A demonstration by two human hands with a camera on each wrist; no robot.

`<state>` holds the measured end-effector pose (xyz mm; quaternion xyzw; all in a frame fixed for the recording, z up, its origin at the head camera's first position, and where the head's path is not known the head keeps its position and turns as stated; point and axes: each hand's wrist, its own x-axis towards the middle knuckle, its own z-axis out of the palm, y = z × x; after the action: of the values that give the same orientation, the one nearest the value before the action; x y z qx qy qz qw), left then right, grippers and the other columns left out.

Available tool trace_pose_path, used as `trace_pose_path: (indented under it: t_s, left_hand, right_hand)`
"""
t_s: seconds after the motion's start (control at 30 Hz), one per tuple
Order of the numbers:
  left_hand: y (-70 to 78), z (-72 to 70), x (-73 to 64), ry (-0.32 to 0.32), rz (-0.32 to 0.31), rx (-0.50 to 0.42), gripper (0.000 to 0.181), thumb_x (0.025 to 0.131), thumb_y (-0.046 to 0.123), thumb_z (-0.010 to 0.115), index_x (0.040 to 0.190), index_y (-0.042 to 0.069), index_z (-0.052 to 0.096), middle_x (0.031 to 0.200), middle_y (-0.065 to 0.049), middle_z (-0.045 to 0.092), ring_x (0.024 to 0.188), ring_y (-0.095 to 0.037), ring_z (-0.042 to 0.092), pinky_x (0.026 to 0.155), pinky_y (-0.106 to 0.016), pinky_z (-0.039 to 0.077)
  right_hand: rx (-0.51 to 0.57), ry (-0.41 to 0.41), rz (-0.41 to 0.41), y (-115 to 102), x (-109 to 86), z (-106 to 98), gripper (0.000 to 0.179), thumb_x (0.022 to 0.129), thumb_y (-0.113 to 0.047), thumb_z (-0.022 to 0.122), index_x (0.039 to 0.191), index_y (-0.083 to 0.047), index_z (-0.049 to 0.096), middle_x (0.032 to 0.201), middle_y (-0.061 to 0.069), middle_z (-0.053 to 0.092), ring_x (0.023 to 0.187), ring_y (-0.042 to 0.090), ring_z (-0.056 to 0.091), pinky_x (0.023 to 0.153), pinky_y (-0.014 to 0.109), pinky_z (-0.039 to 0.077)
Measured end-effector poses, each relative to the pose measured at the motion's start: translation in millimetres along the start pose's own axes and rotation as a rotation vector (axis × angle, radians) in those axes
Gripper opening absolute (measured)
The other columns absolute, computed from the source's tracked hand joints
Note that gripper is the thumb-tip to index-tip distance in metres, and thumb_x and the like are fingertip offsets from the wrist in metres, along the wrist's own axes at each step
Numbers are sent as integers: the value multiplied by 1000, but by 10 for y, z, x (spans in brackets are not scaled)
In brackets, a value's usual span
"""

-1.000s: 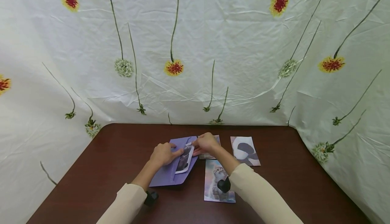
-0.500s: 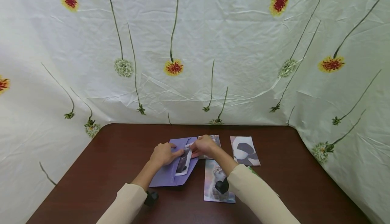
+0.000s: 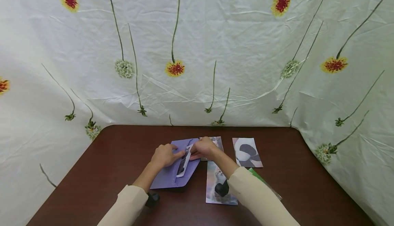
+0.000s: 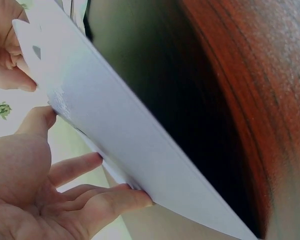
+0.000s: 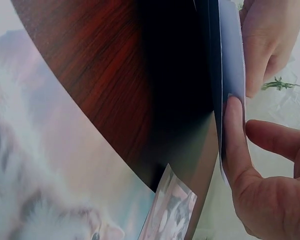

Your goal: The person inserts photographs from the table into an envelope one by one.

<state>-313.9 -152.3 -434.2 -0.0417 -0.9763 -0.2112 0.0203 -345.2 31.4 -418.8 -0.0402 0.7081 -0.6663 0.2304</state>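
A purple envelope (image 3: 164, 178) lies on the table with a white-bordered picture card (image 3: 183, 166) partly inside its pocket. My left hand (image 3: 164, 156) is spread over the envelope, its thumb reaching to the pocket edge beside the card. In the left wrist view, several fingers (image 4: 95, 210) touch the envelope's (image 4: 115, 115) surface. My right hand (image 3: 204, 148) pinches the card by its upper right side; in the right wrist view its thumb and index finger (image 5: 236, 132) lie on either side of the thin sheet. Part of the card is hidden by the pocket and fingers.
A kitten picture card (image 3: 212, 188) lies under my right forearm, with another card (image 3: 218, 141) behind my right hand. At the right are a grey-and-white card (image 3: 247, 152) and a green-edged item (image 3: 257, 174) partly under the sleeve. A floral cloth (image 3: 197, 48) hangs behind the table (image 3: 123, 144).
My right hand has moved left and slightly down, pushing the card further into the envelope's pocket. Less of the card shows. The green-edged item has come into view beside the right sleeve. The left hand stays.
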Motion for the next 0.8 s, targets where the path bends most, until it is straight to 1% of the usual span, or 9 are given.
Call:
trace_pose_path:
  t_s: [0.1, 0.13, 0.23, 0.33, 0.43, 0.53, 0.67, 0.73, 0.8]
  left_hand:
    - [-3, -1, -5, 4, 4, -6, 55, 92, 46, 70, 121, -1, 73, 119, -27, 71, 110, -46, 67, 88, -53, 55]
    - [-3, -2, -6, 3, 5, -7, 55, 92, 46, 69, 121, -1, 73, 119, -27, 71, 110, -46, 67, 88, -53, 55]
    - [-2, -4, -3, -1, 6, -9, 54, 93, 45, 69, 121, -1, 73, 120, -27, 70, 111, -45, 67, 88, -53, 55]
    - [2, -9, -1, -3, 7, -12, 53, 93, 44, 68, 121, -1, 72, 121, -27, 70, 111, -45, 67, 89, -53, 55]
    - [1, -9, -7, -8, 2, -17, 52, 94, 43, 68, 122, -1, 72, 122, -27, 70, 112, -45, 66, 90, -53, 55]
    - [3, -11, -12, -13, -2, -17, 52, 94, 43, 67, 122, -1, 72, 122, -27, 69, 114, -45, 66, 91, -54, 55]
    - [8, -19, -15, -14, -2, -16, 51, 95, 43, 67, 122, -1, 72, 122, -27, 70, 114, -46, 66, 92, -54, 54]
    - [8, -23, -16, -14, -2, -17, 51, 94, 42, 67, 122, -1, 72, 122, -27, 70, 114, -46, 66, 92, -54, 54]
    - [7, -23, -16, -14, -1, -19, 51, 95, 42, 67, 122, -1, 72, 122, -26, 70, 115, -46, 65, 93, -54, 54]
  right_hand:
    - [5, 0, 11, 20, 28, 15, 13, 82, 14, 57, 89, 18, 67, 84, 21, 70, 74, 25, 71, 79, 41, 62]
    - [-2, 9, 28, -27, -23, 43, 13, 83, 15, 55, 88, 17, 67, 84, 19, 68, 74, 24, 71, 82, 41, 61]
    - [5, 5, 31, -12, -10, 54, 10, 85, 15, 55, 82, 12, 63, 81, 15, 65, 70, 22, 69, 84, 43, 60]
    - [14, 2, 26, 6, -2, 67, 15, 86, 15, 54, 75, 7, 60, 78, 13, 64, 67, 20, 68, 82, 42, 61]
    - [24, 7, 33, 31, 16, 82, 19, 86, 15, 55, 72, 4, 60, 76, 13, 64, 66, 19, 68, 80, 41, 61]
    - [26, 12, 34, 43, 22, 98, 17, 87, 16, 55, 74, 5, 60, 78, 14, 65, 67, 20, 68, 79, 40, 62]
    - [21, 22, 24, 63, 25, 117, 8, 87, 15, 56, 87, 11, 63, 84, 19, 70, 69, 21, 70, 78, 41, 62]
    - [18, 32, 19, 74, 26, 123, 11, 86, 14, 56, 93, 14, 65, 87, 21, 71, 70, 21, 71, 78, 41, 62]
    - [18, 41, 17, 79, 25, 126, 14, 87, 13, 55, 96, 17, 65, 88, 23, 71, 70, 23, 73, 78, 42, 62]
